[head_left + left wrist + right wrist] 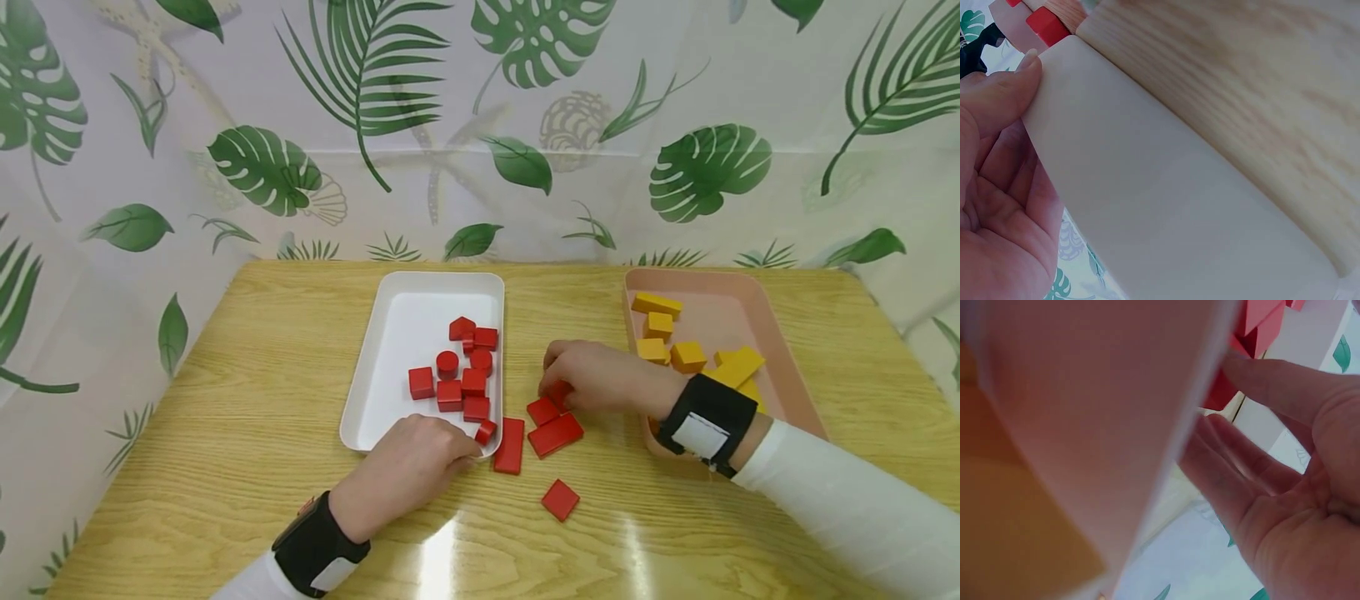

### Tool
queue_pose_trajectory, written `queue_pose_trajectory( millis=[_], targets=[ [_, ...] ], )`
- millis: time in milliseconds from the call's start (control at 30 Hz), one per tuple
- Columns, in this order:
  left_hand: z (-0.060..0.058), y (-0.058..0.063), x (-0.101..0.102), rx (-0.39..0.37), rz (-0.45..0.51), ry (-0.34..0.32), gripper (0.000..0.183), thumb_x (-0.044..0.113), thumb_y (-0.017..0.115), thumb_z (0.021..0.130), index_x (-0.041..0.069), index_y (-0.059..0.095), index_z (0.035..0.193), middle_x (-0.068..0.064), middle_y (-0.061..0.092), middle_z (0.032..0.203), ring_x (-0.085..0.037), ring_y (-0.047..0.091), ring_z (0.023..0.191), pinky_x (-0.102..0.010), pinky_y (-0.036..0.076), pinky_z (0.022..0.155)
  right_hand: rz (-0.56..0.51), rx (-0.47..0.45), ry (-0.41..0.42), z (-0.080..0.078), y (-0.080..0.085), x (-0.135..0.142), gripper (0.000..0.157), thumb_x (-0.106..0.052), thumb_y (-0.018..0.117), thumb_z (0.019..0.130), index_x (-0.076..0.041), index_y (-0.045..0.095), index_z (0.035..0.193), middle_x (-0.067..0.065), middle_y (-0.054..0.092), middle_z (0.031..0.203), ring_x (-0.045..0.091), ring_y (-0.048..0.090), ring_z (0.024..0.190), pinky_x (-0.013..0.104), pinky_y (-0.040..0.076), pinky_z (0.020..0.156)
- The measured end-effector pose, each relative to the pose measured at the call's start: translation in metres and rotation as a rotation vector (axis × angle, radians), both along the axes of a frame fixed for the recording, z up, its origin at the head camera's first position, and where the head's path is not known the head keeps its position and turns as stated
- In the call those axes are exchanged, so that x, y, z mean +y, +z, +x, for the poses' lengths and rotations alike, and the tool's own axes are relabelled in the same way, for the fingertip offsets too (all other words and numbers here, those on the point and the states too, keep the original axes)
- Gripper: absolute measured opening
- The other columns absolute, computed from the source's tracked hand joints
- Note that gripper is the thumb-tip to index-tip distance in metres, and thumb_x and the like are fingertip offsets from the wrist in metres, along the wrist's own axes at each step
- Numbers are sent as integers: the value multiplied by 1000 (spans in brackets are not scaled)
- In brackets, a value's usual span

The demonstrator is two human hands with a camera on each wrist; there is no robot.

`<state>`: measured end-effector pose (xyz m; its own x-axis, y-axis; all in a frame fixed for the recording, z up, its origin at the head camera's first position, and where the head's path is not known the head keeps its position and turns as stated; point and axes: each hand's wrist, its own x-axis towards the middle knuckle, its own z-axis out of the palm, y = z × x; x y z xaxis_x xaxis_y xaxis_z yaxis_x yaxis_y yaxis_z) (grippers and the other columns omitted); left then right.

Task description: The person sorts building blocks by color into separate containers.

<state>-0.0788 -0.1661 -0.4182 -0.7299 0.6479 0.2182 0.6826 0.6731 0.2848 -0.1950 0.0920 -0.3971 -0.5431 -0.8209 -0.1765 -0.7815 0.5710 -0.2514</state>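
Observation:
My left hand (412, 454) grips the near right corner of the white tray (375, 333), thumb at the rim and fingers over the wall. Right by its index fingertip tilts a small red cylinder (486, 431). Several red blocks (450, 395) and round pieces stand inside this tray. Between the trays, my right hand (603, 375) reaches down with bent fingers and pinches a red block (557, 392), largely hidden under them. The right wrist view shows the thumb (1272, 381) on that red block (1219, 394). Close below lie a smaller red block (542, 411) and a flat one (556, 435).
A pink tray (772, 333) with several yellow blocks (687, 357) stands on the right, under the right forearm. An oblong red block (509, 447) lies against the white tray, and a red square piece (561, 500) nearer. Leaf-patterned cloth (450, 208) backs the wooden table (247, 417).

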Motion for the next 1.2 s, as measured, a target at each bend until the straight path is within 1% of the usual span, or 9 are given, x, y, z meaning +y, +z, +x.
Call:
queue_pose_trajectory(
  millis=[100, 267, 533, 667, 767, 900, 1033, 1100, 1200],
  targets=[
    [0, 0, 0, -3, -1, -2, 10, 16, 69, 79, 23, 70, 84, 17, 60, 74, 4, 50, 64, -15, 42, 62, 1, -20, -15, 0, 0, 0, 19, -10, 69, 77, -22, 69, 91, -1, 52, 97, 14, 49, 83, 26, 44, 77],
    [-1, 0, 0, 11, -8, 1, 9, 16, 69, 78, 23, 70, 83, 17, 61, 74, 4, 52, 65, -16, 43, 63, 27, -23, -40, 0, 0, -2, 16, -11, 68, 78, -24, 68, 88, -1, 51, 100, 14, 49, 83, 27, 44, 77],
    [-1, -1, -1, 0, -7, -3, 8, 17, 69, 79, 22, 71, 85, 16, 62, 76, 3, 53, 67, -16, 43, 65, 48, -16, -65, 0, 2, -5, 11, -12, 69, 78, -23, 67, 81, -2, 49, 92, 13, 48, 78, 26, 44, 74],
    [-1, -1, -1, 1, 2, -6, 8, 18, 70, 79, 22, 71, 85, 16, 62, 75, 4, 53, 67, -16, 43, 65, 31, 4, -46, -1, 3, -5, 9, -12, 68, 79, -21, 65, 79, -5, 50, 86, 12, 48, 75, 25, 44, 72],
    [0, -1, -2, 17, 3, -6, 7, 17, 70, 78, 22, 71, 83, 16, 61, 74, 4, 52, 65, -16, 43, 64, -16, 41, -17, -4, 10, -9, 8, -12, 69, 78, -18, 65, 79, -7, 52, 81, 12, 48, 73, 26, 44, 70],
    [0, 0, -5, 32, 0, -5, 8, 16, 70, 78, 23, 70, 81, 16, 60, 72, 4, 51, 64, -16, 42, 62, -73, 76, -12, -10, 27, -26, 7, -13, 70, 78, -17, 65, 81, -8, 55, 76, 12, 49, 71, 26, 43, 68],
    [-1, -1, -5, 16, 3, -8, 8, 17, 70, 78, 22, 70, 83, 16, 60, 73, 4, 51, 65, -16, 42, 63, -97, 58, -42, -16, 42, -52, 6, -16, 69, 80, -18, 67, 85, -8, 58, 76, 12, 50, 71, 24, 43, 67],
    [-1, -1, -5, 8, 1, -12, 8, 18, 70, 78, 22, 71, 85, 15, 61, 74, 4, 51, 66, -16, 42, 64, -115, 43, -52, -21, 45, -66, 6, -17, 67, 82, -18, 68, 87, -9, 58, 77, 12, 51, 72, 23, 43, 68],
    [-1, 0, -4, -2, -3, -19, 8, 18, 69, 79, 22, 71, 86, 15, 62, 75, 4, 52, 67, -16, 42, 66, -133, 25, -76, -28, 43, -92, 8, -18, 65, 83, -17, 69, 91, -8, 59, 80, 13, 51, 76, 23, 43, 67]
  ],
)
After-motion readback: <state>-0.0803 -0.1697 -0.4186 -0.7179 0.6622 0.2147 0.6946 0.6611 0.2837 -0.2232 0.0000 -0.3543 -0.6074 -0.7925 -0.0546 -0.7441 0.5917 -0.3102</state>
